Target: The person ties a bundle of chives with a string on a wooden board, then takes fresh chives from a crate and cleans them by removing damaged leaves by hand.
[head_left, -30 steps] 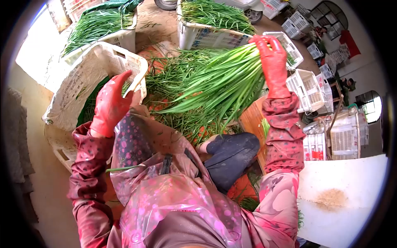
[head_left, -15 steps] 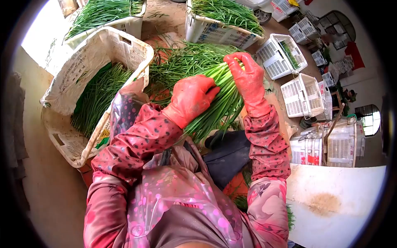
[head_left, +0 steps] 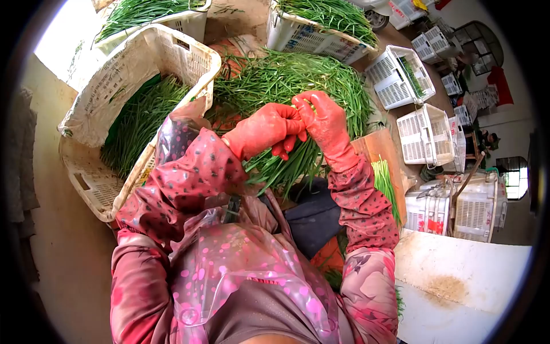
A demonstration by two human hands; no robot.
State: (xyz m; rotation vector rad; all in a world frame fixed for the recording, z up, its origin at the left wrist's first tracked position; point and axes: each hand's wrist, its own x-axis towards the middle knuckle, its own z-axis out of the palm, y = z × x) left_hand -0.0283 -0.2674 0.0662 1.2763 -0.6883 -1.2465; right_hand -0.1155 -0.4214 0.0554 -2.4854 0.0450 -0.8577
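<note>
Both hands wear orange-red rubber gloves and meet in front of the body. A bunch of garlic chives (head_left: 289, 169) hangs between them, its long green leaves spreading downward. My left hand (head_left: 266, 131) is closed on the bunch, fingertips showing beneath. Against it, my right hand (head_left: 325, 123) is closed at the upper end of the bunch, where a little pale green shows by the fingers. The gloves hide most of the stems. Behind the hands lies a large loose pile of garlic chives (head_left: 338, 86).
At left, a lined white plastic crate (head_left: 209, 63) holds more chives. Two filled crates stand behind, one of them the crate (head_left: 315, 43) beyond the pile. A wooden board (head_left: 372, 146) at right carries trimmed chives (head_left: 385, 183). Several white crates (head_left: 424, 137) line the right side.
My right hand has moved left and down to meet my left hand, and the stems between them are now mostly covered. The view has shifted slightly, exposing the board and chives at right.
</note>
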